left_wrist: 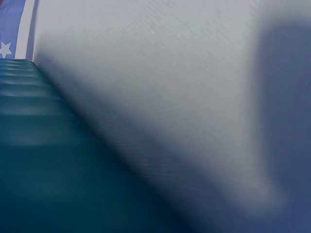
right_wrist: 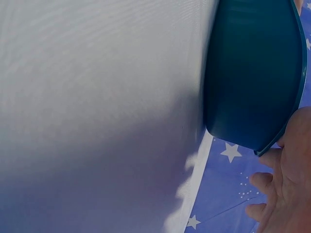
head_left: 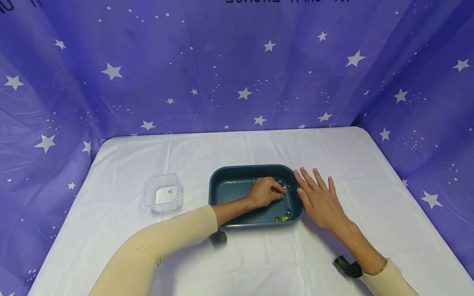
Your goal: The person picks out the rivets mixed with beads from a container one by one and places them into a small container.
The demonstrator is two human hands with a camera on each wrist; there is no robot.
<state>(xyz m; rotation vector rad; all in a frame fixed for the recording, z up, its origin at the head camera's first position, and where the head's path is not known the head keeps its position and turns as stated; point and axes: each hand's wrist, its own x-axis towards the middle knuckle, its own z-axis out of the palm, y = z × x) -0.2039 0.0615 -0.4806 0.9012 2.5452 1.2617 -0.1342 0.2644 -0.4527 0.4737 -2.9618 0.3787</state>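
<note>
Where left hand [head_left: 264,192] covers beads [head_left: 282,183], grip unclear, tray [head_left: 226,193] wall blurred.

tray wall [head_left: 222,185] rings beads [head_left: 282,183], open above

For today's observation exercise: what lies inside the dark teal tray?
Inside the teal tray lie small coloured beads near its front right corner, with more by the left hand, which reaches in with curled fingers. Anything beneath that hand is covered. The right hand rests flat against the tray's right side.

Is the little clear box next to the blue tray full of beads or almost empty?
Almost empty. The clear box shows one tiny thing on its bottom, while the beads lie in the blue tray.
</note>
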